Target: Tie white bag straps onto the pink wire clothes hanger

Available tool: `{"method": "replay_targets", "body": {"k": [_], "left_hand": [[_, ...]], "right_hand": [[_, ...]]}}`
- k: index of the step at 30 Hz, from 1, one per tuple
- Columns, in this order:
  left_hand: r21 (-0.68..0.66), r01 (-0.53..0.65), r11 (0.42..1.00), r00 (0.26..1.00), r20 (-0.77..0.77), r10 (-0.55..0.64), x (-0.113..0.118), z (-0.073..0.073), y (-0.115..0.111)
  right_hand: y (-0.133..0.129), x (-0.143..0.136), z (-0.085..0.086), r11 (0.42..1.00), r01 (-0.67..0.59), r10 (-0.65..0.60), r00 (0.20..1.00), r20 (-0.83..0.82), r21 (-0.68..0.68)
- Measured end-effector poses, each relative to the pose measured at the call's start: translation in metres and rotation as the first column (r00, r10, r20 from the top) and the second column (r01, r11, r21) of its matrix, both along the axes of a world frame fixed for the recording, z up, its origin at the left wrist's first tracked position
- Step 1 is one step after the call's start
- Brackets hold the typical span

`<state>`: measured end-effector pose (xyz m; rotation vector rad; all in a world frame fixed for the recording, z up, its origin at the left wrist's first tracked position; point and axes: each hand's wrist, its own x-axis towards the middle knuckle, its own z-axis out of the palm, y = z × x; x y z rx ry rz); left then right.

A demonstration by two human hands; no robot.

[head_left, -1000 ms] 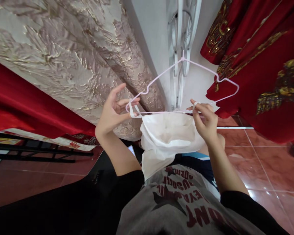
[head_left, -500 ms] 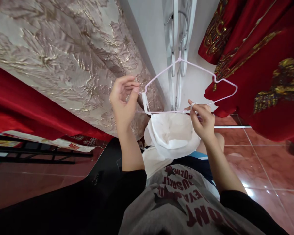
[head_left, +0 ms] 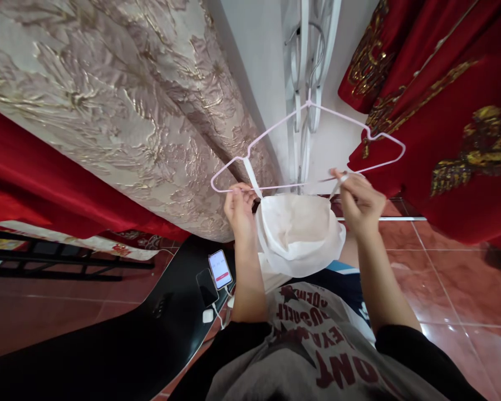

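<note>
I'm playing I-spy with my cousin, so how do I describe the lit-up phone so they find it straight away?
Find the big black surface at the picture's lower left. At its edge, beside the person's left arm, lies the lit phone. Its bright screen shows a red bar, while the neighbouring phone has a dark screen.

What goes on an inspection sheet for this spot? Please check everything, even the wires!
Surface: black, glossy top, lower left.
Things: pink hanger; white garment, its left strap on the hanger's notch.
Clutter: lit phone, dark phone and small white case on the black top.
Hands: left hand at the hanger's lower bar, grip unclear; right hand holds the right strap.
Cables: white, at both phones.
Surroundings: red cloth, pale flowered cloth, reddish tiles.
</note>
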<state>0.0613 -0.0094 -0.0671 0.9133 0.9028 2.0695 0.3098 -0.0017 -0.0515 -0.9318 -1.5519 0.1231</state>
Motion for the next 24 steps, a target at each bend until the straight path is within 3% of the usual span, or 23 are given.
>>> {"method": "replay_targets", "body": {"k": [6, 10, 14, 18, 21, 22, 24], "left_hand": [[0.021, -0.005, 1.0, 1.0, -0.026, 0.005, -0.006, 0.006, -0.002], [0.006, 0.035, 0.999, 0.998, -0.052, -0.034, -0.007, 0.005, -0.001], [-0.024, 0.039, 0.999, 0.997, -0.072, -0.04, -0.007, 0.003, 0.001], [-0.051, 0.034, 0.998, 0.996, -0.082, -0.038, -0.007, 0.005, 0.0], [-0.066, 0.038, 0.997, 0.996, -0.077, -0.043, -0.01, 0.008, -0.003], [-0.063, 0.039, 0.997, 0.996, -0.074, -0.044, -0.011, 0.009, -0.004], [-0.044, 0.044, 0.998, 0.997, -0.061, -0.047, -0.012, 0.009, -0.006]], "right_hand": [[0.027, 0.078, -0.005, 0.936, 0.337, -0.283, 0.893, -0.349, 0.104], [0.036, 0.1, 0.015, 0.968, 0.25, -0.239, 0.932, -0.272, 0.007], [0.03, 0.078, 0.056, 0.982, 0.158, -0.154, 0.987, 0.051, -0.1], [0.018, 0.048, 0.083, 0.982, 0.188, -0.184, 0.955, 0.231, 0.001], [0.007, 0.028, 0.078, 0.967, 0.184, -0.216, 0.959, 0.182, 0.174], [0.003, 0.02, 0.072, 0.969, 0.145, -0.178, 0.97, 0.163, 0.2], [-0.002, 0.004, 0.056, 0.992, -0.004, -0.022, 0.978, 0.207, 0.123]]}}
